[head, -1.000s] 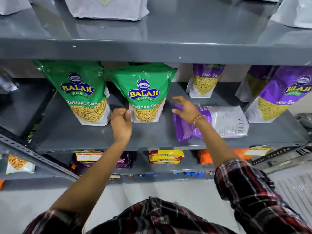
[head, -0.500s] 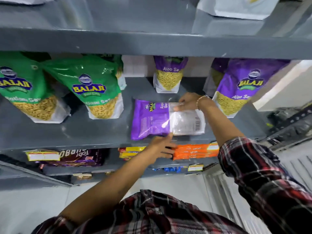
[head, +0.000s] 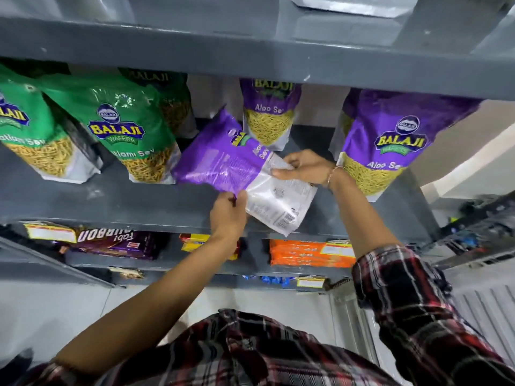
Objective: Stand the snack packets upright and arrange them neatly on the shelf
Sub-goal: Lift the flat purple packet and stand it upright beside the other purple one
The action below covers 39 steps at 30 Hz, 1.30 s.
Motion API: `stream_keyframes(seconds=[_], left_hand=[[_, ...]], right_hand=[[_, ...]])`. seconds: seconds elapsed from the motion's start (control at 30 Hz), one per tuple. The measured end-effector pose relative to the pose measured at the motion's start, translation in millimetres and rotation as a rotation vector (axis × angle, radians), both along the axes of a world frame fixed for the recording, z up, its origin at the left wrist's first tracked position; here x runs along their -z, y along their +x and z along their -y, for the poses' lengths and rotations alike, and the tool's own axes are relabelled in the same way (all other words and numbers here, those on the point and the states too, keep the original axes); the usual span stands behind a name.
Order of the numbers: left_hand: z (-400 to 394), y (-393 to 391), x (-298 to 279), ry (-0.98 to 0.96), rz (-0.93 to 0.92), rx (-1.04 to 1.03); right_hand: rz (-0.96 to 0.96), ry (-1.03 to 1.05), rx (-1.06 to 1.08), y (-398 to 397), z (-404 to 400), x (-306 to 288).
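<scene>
While tilted, purple packet (head: 223, 160), between left hand (head: 227, 215), right hand (head: 305, 168)

On the lower shelf (head: 167, 263), a dark purple biscuit pack (head: 117, 243) printed "Bourbon" lies flat toward the left end, its lettering upside down to the camera. A yellow-and-white price label (head: 50, 232) sits at its left, at the front edge of the shelf above. A yellow pack (head: 195, 242) lies flat near the middle, partly hidden. An orange pack (head: 309, 253) lies flat toward the right end, with a yellow label (head: 338, 243) on its upper right corner. Below, blue wrappers (head: 274, 280) show at the front edge of a further shelf, beside another yellow label (head: 310, 281). The floor (head: 69, 316) is pale tile. A red, black and white checked shirt (head: 250, 352) fills the bottom of the view.
</scene>
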State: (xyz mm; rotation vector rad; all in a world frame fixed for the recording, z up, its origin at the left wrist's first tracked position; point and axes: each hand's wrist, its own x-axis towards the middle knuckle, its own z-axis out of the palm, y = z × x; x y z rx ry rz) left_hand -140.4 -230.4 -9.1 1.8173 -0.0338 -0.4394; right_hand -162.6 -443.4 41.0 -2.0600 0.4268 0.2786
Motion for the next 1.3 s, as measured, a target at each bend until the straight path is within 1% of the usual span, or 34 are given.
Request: stream_keyframes(seconds=[0.07, 0.13, 0.2, 0.27, 0.37, 0.47, 0.63, 0.73, 0.8, 0.87, 0.9, 0.93, 1.0, 1.07, 1.17, 1.3], left_hand=[[-1, 9, -8, 0.109, 0.234, 0.044], [2, 22, -19, 0.141, 0.388, 0.078], [9, 40, -27, 0.173, 0.498, 0.113], [18, 59, -29, 0.175, 0.543, 0.167], [29, 78, -31, 0.150, 0.573, 0.188], [36, 87, -27, 0.107, 0.591, 0.220], [40, 91, -17, 0.057, 0.526, 0.276], [38, 93, -12, 0.090, 0.475, 0.278], [35, 81, -12, 0.055, 0.450, 0.198], [30, 60, -8, 0.008, 0.556, 0.079], [29, 48, -5, 0.020, 0.631, 0.083], [29, 37, -2, 0.032, 0.674, 0.146], [33, 20, 5, 0.022, 0.664, 0.329], [36, 14, 10, -0.014, 0.639, 0.417], [32, 16, 15, -0.059, 0.645, 0.375], [23, 26, 21, -0.080, 0.549, 0.285]], right_hand=[[0.093, 0.082, 0.008, -7, 3, 3], [0.179, 0.112, 0.036, -11, 4, 6], [0.285, 0.117, 0.101, -13, 0, 12], [0.385, 0.104, 0.215, -12, -7, 20], [0.469, 0.098, 0.383, -10, -18, 30], [0.495, 0.089, 0.476, -7, -22, 35], [0.509, 0.055, 0.495, -7, -26, 37], [0.484, 0.010, 0.487, -7, -27, 44], [0.434, 0.000, 0.461, -9, -25, 55], [0.381, 0.043, 0.460, -14, -24, 69], [0.378, 0.072, 0.464, -17, -26, 73], [0.386, 0.093, 0.479, -19, -29, 77], [0.432, 0.109, 0.533, -22, -38, 83], [0.493, 0.092, 0.601, -23, -52, 89], [0.579, 0.024, 0.691, -25, -82, 98], [0.691, -0.107, 0.703, -30, -124, 107]])
